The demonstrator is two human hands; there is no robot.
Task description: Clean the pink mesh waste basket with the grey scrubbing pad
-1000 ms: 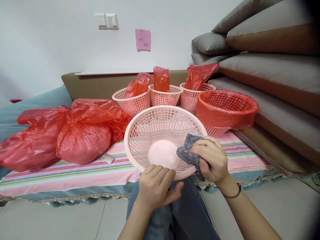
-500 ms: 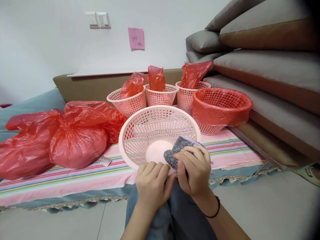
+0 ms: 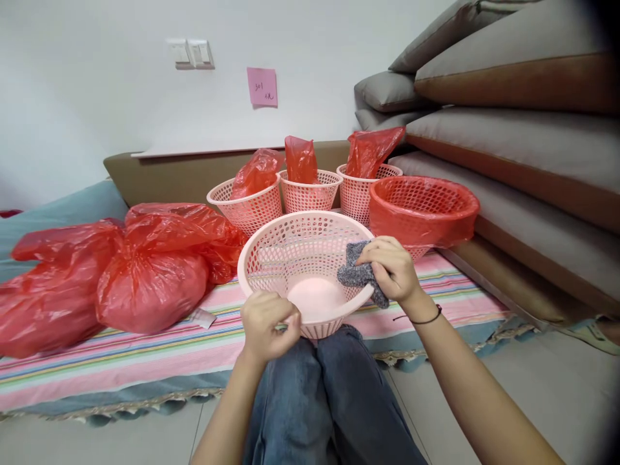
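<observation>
A pale pink perforated plastic basket (image 3: 317, 294) tilts toward me just above my knees, its inside showing. My left hand (image 3: 270, 323) grips its near left rim, fingers curled over the edge. At the right rim, my right hand (image 3: 391, 266) holds a grey speckled cloth (image 3: 357, 265), folded over the rim with part inside the basket and part outside. A dark band circles the right wrist.
Behind stand three pink baskets (image 3: 254, 213) with red plastic bags inside. A basket wrapped in a red bag (image 3: 419, 219) is at right, beside stacked cushions (image 3: 504, 145). Knotted red bags (image 3: 152, 284) lie left on the striped cloth (image 3: 194, 349).
My right hand has moved the cloth along the rim to the right side, away from my left hand. My left hand has shifted left, still on the rim.
</observation>
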